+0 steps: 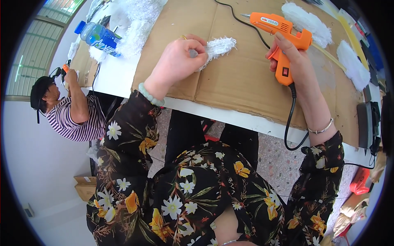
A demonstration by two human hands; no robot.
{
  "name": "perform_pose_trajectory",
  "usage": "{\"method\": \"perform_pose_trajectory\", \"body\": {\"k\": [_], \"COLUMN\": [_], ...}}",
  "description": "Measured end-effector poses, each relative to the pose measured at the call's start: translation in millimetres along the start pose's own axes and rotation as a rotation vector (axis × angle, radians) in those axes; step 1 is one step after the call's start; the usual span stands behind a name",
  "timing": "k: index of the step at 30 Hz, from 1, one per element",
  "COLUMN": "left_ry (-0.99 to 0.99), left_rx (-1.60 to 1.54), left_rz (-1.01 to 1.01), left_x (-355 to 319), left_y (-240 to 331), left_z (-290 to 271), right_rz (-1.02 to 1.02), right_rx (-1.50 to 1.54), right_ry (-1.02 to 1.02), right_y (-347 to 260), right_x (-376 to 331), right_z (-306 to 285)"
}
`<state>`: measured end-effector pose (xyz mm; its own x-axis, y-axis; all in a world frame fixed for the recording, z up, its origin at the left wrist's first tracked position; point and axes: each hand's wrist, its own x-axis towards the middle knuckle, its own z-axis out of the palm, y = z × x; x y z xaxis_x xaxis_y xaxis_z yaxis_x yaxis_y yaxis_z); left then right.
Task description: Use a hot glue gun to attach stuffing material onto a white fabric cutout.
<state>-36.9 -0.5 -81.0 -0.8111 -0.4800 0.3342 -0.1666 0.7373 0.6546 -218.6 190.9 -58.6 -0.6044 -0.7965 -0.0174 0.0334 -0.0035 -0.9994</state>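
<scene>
My left hand (178, 59) pinches a fuzzy white strip (221, 46) by one end, just above the brown cardboard sheet (242, 90). The strip's frayed end points away to the right, and my fingers hide its near part. My right hand (297, 61) is wrapped round the handle of an orange hot glue gun (283, 67). Its metal nozzle (245, 15) points left, apart from the strip. A pale glue stick (329, 55) sticks out of the gun's back. The black power cord (292, 106) hangs from the handle's base and loops below the table edge.
Fluffy white pieces (308, 24) lie at the far right, with another (353, 65) near the right edge. A white fluffy heap (141, 22) and a blue-labelled bottle (98, 37) are at the left. A person in a striped shirt (76, 123) works there with an orange tool.
</scene>
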Motion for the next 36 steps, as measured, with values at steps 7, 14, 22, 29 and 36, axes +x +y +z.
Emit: {"method": "perform_pose_trajectory", "body": {"k": [7, 14, 22, 29, 36], "left_ry": [-0.019, 0.015, -0.081, -0.044, -0.131], "left_rx": [0.194, 0.268, 0.263, 0.102, 0.288], "left_rz": [0.037, 0.103, 0.145, -0.006, 0.012], "left_x": [1, 4, 14, 22, 23], "left_y": [6, 12, 0, -2, 5], "left_z": [5, 0, -2, -6, 1], "right_rz": [0.015, 0.019, 0.012, 0.003, 0.015], "right_rx": [0.029, 0.019, -0.025, -0.007, -0.031], "right_ry": [-0.029, -0.027, -0.008, -0.018, -0.023], "right_y": [1, 1, 7, 4, 6], "right_x": [1, 2, 3, 1, 2], "right_z": [-3, -4, -3, -1, -1]}}
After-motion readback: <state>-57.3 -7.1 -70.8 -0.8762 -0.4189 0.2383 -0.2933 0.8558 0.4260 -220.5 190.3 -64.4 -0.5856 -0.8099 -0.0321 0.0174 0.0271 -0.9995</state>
